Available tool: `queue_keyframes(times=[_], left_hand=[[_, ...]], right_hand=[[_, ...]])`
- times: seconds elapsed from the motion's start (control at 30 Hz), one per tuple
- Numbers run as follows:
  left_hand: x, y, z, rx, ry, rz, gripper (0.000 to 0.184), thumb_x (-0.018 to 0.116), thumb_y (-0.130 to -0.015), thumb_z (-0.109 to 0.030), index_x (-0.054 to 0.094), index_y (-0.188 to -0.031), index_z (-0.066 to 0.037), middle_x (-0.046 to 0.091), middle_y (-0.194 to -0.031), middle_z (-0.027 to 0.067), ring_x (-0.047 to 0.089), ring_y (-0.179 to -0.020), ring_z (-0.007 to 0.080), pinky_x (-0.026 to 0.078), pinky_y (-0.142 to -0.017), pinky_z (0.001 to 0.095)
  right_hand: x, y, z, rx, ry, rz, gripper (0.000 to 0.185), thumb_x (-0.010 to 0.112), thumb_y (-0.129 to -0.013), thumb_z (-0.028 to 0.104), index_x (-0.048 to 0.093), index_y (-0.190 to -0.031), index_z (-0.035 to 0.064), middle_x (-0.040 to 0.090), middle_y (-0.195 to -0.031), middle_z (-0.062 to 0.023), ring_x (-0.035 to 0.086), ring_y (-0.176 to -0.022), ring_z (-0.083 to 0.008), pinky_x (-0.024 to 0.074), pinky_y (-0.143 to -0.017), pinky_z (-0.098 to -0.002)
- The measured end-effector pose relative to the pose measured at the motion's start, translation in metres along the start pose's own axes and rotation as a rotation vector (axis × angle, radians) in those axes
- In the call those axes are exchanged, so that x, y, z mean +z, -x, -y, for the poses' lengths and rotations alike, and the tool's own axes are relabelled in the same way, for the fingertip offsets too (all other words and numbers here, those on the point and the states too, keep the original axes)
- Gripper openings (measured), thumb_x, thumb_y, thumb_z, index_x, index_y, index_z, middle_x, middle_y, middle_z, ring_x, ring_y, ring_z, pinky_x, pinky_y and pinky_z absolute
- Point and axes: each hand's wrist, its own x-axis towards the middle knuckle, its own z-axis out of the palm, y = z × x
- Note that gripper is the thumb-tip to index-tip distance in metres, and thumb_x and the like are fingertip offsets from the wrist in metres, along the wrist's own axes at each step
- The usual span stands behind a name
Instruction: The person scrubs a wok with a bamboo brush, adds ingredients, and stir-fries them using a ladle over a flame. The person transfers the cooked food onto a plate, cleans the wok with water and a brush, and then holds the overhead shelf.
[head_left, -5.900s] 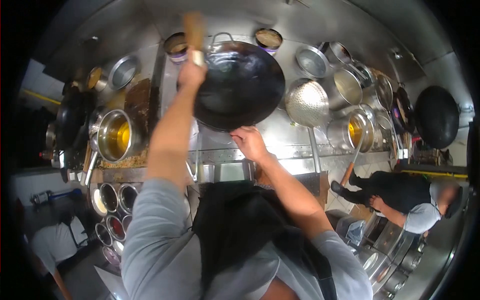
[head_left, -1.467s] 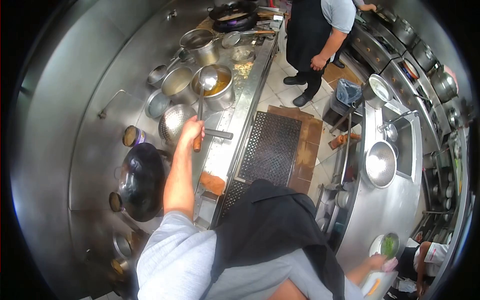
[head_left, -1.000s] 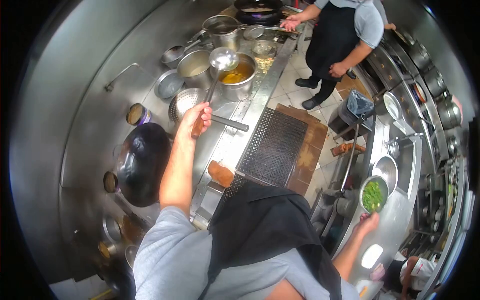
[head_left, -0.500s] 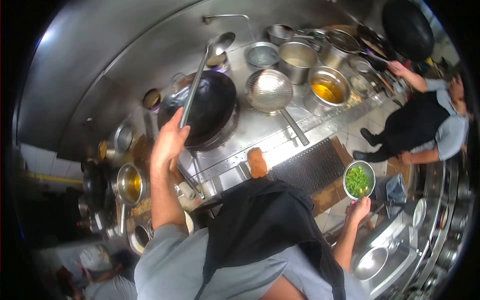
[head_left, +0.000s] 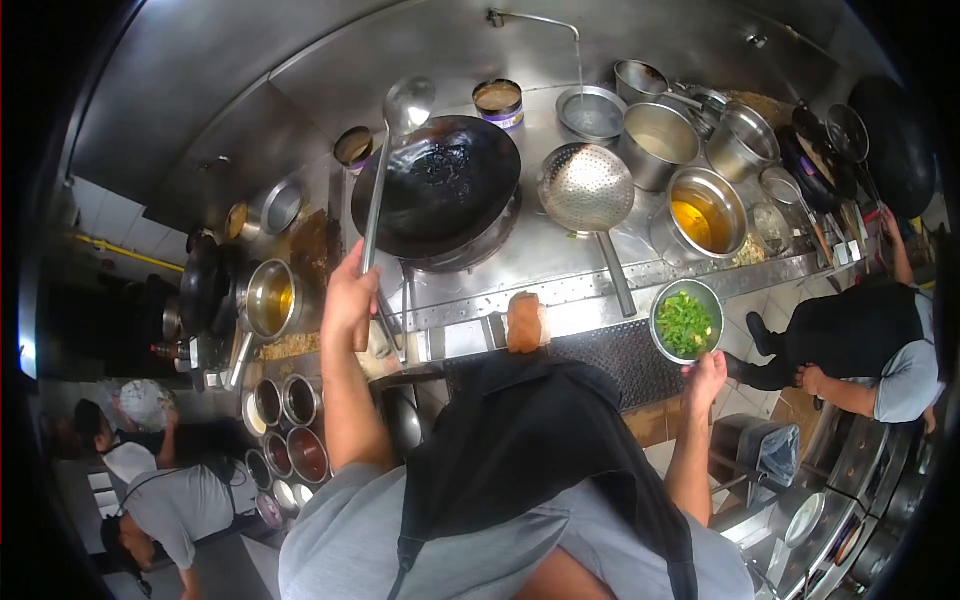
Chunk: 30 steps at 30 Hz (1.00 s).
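A long-handled ladle [head_left: 410,105] is in my left hand [head_left: 350,298], its handle angled up and its bowl above the rim of a black wok [head_left: 437,195]. The wok sits on a burner, with a little dark, shiny liquid at its bottom. With my right hand [head_left: 706,376] I grip the near rim of a metal bowl [head_left: 709,293] holding chopped green vegetables [head_left: 685,322]. This bowl is held up near the front edge of the counter. A perforated strainer [head_left: 588,188] lies right of the wok, its handle toward me.
A pot of yellow oil [head_left: 737,225] and a pot of pale liquid [head_left: 661,135] stand on the right. A thin faucet [head_left: 577,60] reaches over a water basin [head_left: 592,113]. A folded brown cloth [head_left: 524,323] lies at the front edge. Co-workers stand right [head_left: 850,335] and lower left [head_left: 190,500].
My right hand has brought the bowl of greens up and left, closer to the counter edge. The ladle stays in my left hand near the wok. My view has shifted.
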Motion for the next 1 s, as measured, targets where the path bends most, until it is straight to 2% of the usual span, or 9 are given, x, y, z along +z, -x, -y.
queue_keyframes(times=[0.17,0.23,0.27,0.37,0.5,0.77,0.9,0.93,1.0], left_hand=[[0.012,-0.002,0.037,-0.006,-0.228,-0.068,0.059,0.056,-0.088,-0.003,0.040,-0.144,-0.003,0.062,-0.077,0.0069,0.052,-0.050,0.0119,0.042,-0.044,0.0269],[0.024,0.008,0.034,0.112,-0.555,-0.176,0.059,0.056,-0.087,-0.003,0.040,-0.144,-0.002,0.065,-0.083,0.0093,0.055,-0.051,0.0133,0.044,-0.045,0.0279],[0.026,0.015,0.030,-0.046,-0.431,-0.133,0.060,0.057,-0.087,-0.004,0.040,-0.144,-0.002,0.066,-0.088,0.0098,0.055,-0.052,0.0136,0.045,-0.046,0.0294],[0.026,0.018,0.047,-0.055,-0.208,-0.094,0.060,0.057,-0.087,-0.005,0.039,-0.145,-0.002,0.066,-0.091,0.0094,0.054,-0.052,0.0129,0.046,-0.047,0.0291],[0.033,0.028,0.042,-0.072,-0.340,-0.145,0.060,0.057,-0.088,-0.004,0.039,-0.145,-0.003,0.066,-0.092,0.0084,0.052,-0.053,0.0107,0.044,-0.046,0.0273],[0.022,0.068,0.046,-0.049,-0.054,-0.118,0.060,0.056,-0.088,-0.004,0.038,-0.146,-0.003,0.065,-0.086,0.0060,0.050,-0.053,0.0098,0.042,-0.048,0.0265],[-0.004,0.090,0.071,0.009,-0.120,-0.162,0.061,0.057,-0.088,-0.006,0.039,-0.146,-0.006,0.061,-0.074,0.0043,0.050,-0.054,0.0096,0.041,-0.047,0.0268],[-0.009,0.099,0.061,-0.074,-0.137,-0.169,0.061,0.058,-0.087,-0.008,0.040,-0.146,-0.008,0.058,-0.069,0.0057,0.051,-0.056,0.0114,0.043,-0.051,0.0284],[-0.019,0.108,0.061,-0.163,-0.141,-0.177,0.061,0.060,-0.087,-0.010,0.041,-0.145,-0.010,0.055,-0.065,0.0071,0.052,-0.057,0.0131,0.044,-0.054,0.0300]], right_hand=[[0.004,0.001,-0.007,0.022,0.045,0.053,0.011,0.052,-0.091,0.012,0.051,-0.080,0.0089,0.057,-0.062,-0.0020,0.051,-0.042,-0.0089,0.0398,-0.040,-0.0201],[0.002,-0.002,-0.013,0.023,0.020,0.072,0.011,0.052,-0.090,0.012,0.051,-0.080,0.0088,0.056,-0.062,-0.0020,0.050,-0.041,-0.0089,0.0399,-0.040,-0.0198],[0.002,-0.003,-0.015,0.027,0.018,0.087,0.011,0.052,-0.091,0.011,0.051,-0.080,0.0091,0.057,-0.062,-0.0019,0.051,-0.042,-0.0089,0.0402,-0.040,-0.0198],[0.009,-0.003,-0.009,0.046,-0.032,0.117,0.011,0.053,-0.091,0.010,0.052,-0.080,0.0094,0.057,-0.065,-0.0014,0.052,-0.045,-0.0082,0.0413,-0.041,-0.0198],[0.062,-0.014,0.015,0.000,-0.009,0.240,0.008,0.056,-0.092,0.011,0.055,-0.084,0.0087,0.059,-0.072,-0.0005,0.053,-0.055,-0.0069,0.0449,-0.046,-0.0204],[0.275,-0.017,0.056,-0.359,0.166,0.820,0.019,0.062,-0.091,0.012,0.051,-0.078,0.0050,0.053,-0.066,-0.0018,0.055,-0.062,-0.0122,0.0510,-0.057,-0.0291],[0.398,0.020,0.090,-1.074,0.744,0.787,0.011,0.063,-0.084,0.012,0.055,-0.082,0.0049,0.060,-0.074,-0.0156,0.061,-0.070,-0.0362,0.0506,-0.068,-0.0451],[0.414,0.020,0.090,-1.080,0.750,0.800,0.011,0.063,-0.084,0.012,0.055,-0.082,0.0049,0.060,-0.074,-0.0156,0.061,-0.070,-0.0362,0.0506,-0.068,-0.0451],[0.445,0.020,0.092,-1.456,0.742,0.710,0.012,0.065,-0.083,0.016,0.055,-0.084,0.0088,0.061,-0.081,-0.0138,0.060,-0.074,-0.0392,0.0494,-0.065,-0.0476]])
